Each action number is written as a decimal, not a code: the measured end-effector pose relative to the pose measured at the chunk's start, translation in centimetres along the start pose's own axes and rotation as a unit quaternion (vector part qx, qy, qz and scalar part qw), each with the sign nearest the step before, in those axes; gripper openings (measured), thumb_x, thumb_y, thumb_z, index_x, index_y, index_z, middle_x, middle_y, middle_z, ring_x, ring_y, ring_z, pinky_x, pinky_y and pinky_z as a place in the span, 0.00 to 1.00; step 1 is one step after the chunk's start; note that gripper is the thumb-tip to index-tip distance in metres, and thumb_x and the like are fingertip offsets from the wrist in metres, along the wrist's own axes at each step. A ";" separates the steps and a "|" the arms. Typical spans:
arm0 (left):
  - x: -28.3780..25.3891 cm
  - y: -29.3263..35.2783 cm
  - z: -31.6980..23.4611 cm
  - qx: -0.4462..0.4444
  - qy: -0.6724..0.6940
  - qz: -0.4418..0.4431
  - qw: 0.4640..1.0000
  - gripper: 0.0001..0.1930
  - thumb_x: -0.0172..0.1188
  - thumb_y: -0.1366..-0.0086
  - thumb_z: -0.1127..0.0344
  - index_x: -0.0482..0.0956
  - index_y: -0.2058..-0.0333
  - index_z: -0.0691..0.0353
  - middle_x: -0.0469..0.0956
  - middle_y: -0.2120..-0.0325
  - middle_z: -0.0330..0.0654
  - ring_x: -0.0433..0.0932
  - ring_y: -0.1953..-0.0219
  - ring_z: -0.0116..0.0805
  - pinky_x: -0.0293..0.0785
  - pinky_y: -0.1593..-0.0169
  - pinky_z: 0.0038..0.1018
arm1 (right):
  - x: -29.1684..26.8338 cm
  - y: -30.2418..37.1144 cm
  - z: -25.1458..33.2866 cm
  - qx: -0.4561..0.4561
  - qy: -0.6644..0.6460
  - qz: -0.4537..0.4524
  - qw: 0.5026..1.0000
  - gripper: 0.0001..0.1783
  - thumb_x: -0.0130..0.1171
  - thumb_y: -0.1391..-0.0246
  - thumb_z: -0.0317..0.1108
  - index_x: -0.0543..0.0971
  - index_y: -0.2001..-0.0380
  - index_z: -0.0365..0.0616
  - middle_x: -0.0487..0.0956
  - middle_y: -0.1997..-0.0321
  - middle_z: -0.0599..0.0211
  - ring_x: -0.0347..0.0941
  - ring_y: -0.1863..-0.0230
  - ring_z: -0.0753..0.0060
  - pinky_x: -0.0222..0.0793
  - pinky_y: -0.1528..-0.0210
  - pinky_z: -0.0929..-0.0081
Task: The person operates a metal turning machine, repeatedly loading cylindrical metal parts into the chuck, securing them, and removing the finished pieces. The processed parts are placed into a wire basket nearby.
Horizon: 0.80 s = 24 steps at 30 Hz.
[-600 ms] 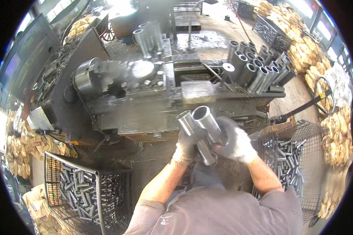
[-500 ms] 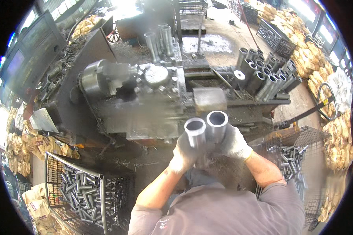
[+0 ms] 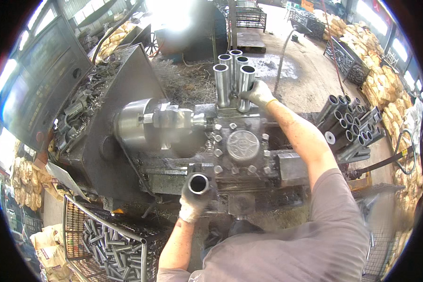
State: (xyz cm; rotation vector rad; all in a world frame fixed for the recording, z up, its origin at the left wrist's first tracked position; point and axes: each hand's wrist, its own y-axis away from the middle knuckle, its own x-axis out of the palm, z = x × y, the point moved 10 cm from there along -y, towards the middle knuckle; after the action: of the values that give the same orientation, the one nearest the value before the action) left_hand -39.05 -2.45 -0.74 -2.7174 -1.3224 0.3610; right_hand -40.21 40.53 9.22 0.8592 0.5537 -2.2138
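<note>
A worker's left hand [image 3: 191,201], in a white-cuffed, dark-palmed glove, wraps around a shiny grey, hollow steel tube [image 3: 198,184], mouth toward the camera, near the left side of a square steel tool post [image 3: 243,145]; the fingertips are partly hidden. The right hand [image 3: 258,93], gloved alike, curls its fingers around the middle of a matching upright grey steel tube [image 3: 246,82], whose foot appears to rest on a metal ledge [image 3: 224,113] behind the post, beside four similar steel tubes [image 3: 221,84]. The tubes look stiff, fairly heavy and hard to dent, but smooth and perhaps slick with oil. The barrel at mid-height likely offers the surest hold; the rims may be sharp, and a knock near the top could topple one.
</note>
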 end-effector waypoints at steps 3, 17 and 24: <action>0.3 -0.5 -1.5 0.033 -0.070 0.007 0.997 0.19 0.70 0.42 0.75 0.80 0.51 0.61 0.85 0.60 0.40 0.84 0.57 0.30 0.82 0.51 0.30 | 3.9 -2.8 -1.5 0.017 0.000 -0.034 0.999 0.29 0.78 0.54 0.46 0.87 0.54 0.34 0.89 0.54 0.46 0.88 0.52 0.52 0.81 0.44 0.60; -13.7 -12.5 -11.7 0.347 -0.348 -0.128 0.861 0.41 0.73 0.41 0.67 0.66 0.31 0.70 0.72 0.35 0.62 0.68 0.30 0.64 0.63 0.26 0.54 | 17.5 9.0 10.4 -0.024 0.306 0.531 0.790 0.37 0.70 0.45 0.55 0.80 0.36 0.47 0.80 0.33 0.53 0.82 0.40 0.50 0.81 0.38 0.59; -15.6 -18.1 -8.5 0.349 -0.486 -0.162 0.785 0.44 0.68 0.54 0.64 0.70 0.34 0.64 0.72 0.35 0.58 0.64 0.28 0.67 0.55 0.23 0.62 | 10.2 7.1 13.8 -0.075 0.074 0.270 0.957 0.21 0.71 0.48 0.27 0.88 0.48 0.46 0.88 0.47 0.58 0.85 0.48 0.61 0.82 0.45 0.68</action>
State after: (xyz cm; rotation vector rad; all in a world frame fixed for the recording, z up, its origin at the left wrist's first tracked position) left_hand -59.97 -3.37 13.56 -1.5867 -1.3360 1.9167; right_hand -46.37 23.07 10.48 0.9669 0.4791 -1.6031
